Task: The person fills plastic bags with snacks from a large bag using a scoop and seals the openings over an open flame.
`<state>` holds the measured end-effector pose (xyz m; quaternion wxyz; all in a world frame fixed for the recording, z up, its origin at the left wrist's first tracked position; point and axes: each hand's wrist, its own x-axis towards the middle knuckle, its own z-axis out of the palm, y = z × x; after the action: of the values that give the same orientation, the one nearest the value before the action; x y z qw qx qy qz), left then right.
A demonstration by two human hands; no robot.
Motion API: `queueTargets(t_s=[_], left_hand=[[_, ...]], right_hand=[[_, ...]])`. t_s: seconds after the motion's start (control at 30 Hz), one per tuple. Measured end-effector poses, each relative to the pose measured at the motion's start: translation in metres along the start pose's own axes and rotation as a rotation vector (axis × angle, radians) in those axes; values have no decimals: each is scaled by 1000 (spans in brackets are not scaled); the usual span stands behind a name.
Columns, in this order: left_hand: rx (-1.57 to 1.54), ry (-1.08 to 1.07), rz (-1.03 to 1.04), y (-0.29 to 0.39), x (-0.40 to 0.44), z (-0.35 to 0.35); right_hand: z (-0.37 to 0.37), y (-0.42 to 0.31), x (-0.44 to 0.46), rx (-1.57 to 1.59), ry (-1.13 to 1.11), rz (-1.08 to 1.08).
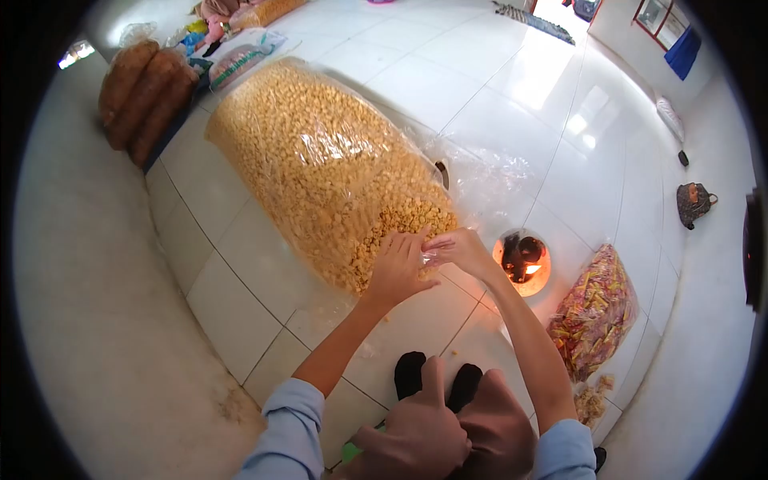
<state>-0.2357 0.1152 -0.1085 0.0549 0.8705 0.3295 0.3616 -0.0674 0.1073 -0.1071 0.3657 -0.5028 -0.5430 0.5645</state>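
Note:
A very large clear plastic bag (320, 160) full of small golden-yellow pieces lies on the tiled floor, its near end by my hands. My left hand (400, 268) is at that end, fingers stretched forward over the pieces. Beside it on the right, my right hand (458, 246) has its fingers pressed together on a small piece of clear plastic (432, 258) between the two hands. How much of this plastic the left hand touches is unclear.
Right of my hands, a small round stove (522, 262) burns with an open flame. Beyond it lies a clear bag of red and yellow packets (596, 312). Loose clear plastic (488, 172) lies behind the stove. Brown filled bags (148, 100) lean at the left wall.

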Motion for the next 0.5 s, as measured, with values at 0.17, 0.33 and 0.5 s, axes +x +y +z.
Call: queueTargets(t_s=[0.17, 0.33, 0.5], left_hand=[[-133, -152, -311, -37, -49, 54], [-234, -274, -751, -49, -80, 42], [-239, 17, -913, -55, -108, 47]], right_hand=[[12, 43, 16, -76, -1, 20], [23, 103, 44, -90, 333, -25], [57, 150, 55, -847, 380, -115]])
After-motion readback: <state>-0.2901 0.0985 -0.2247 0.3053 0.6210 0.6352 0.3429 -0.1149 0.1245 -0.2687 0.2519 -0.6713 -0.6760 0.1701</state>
